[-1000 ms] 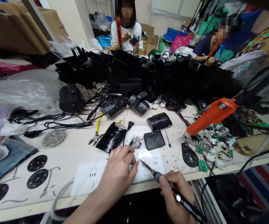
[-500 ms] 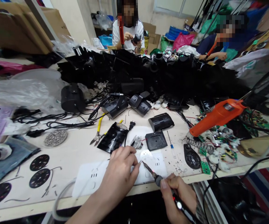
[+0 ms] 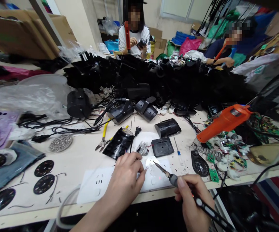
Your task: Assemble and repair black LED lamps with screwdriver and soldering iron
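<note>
My right hand (image 3: 194,199) is wrapped round a soldering iron (image 3: 173,178), whose dark tip points left over a shiny pale patch on the white power strip (image 3: 91,183). My left hand (image 3: 127,180) rests on the strip, thumb and forefinger pinched on what looks like a thin wire, its end poking out toward the iron. Just beyond the fingers are a black open housing (image 3: 118,143), a small clear-and-metal part (image 3: 143,149) with thin wires, and a flat black cover (image 3: 163,147). The wire's other end is hidden by my left hand.
Yellow-handled cutters (image 3: 103,138) and a small screwdriver (image 3: 177,146) lie nearby. An orange electric screwdriver (image 3: 224,122) slants over circuit boards at right. Black discs (image 3: 44,168) lie at left. Black housings (image 3: 134,71) are heaped behind; two people (image 3: 135,35) sit beyond.
My right hand has drawn back to the right with the soldering iron, so its tip is farther from my left fingers. My left hand keeps its pinch. The view has shifted slightly.
</note>
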